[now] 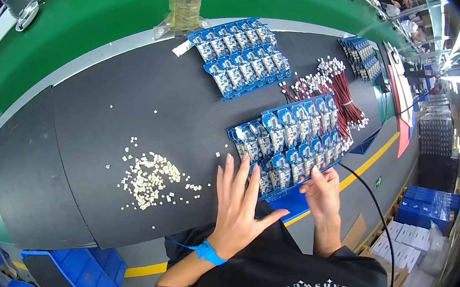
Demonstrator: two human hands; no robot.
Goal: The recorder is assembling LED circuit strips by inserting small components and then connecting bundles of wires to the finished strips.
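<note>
Black fabric shirt [278, 271] nearest; left hand [241, 213] spread, right hand [322, 194] pinching blue rectangular circuit-board panel [302, 138]. It could slip (one-edge grip).

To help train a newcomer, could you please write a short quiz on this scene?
1. Which wears the bright blue flat wrist strap: left hand or right hand?
2. True or false: the loose pile of tiny cream-coloured square pieces lies on the flat black work surface, left of both hands.
3. Which is nearest the right thumb: (A) pile; (B) rectangular blue circuit-board panel; (C) silver metal post?
Key: 1. left hand; 2. true; 3. B.
</note>
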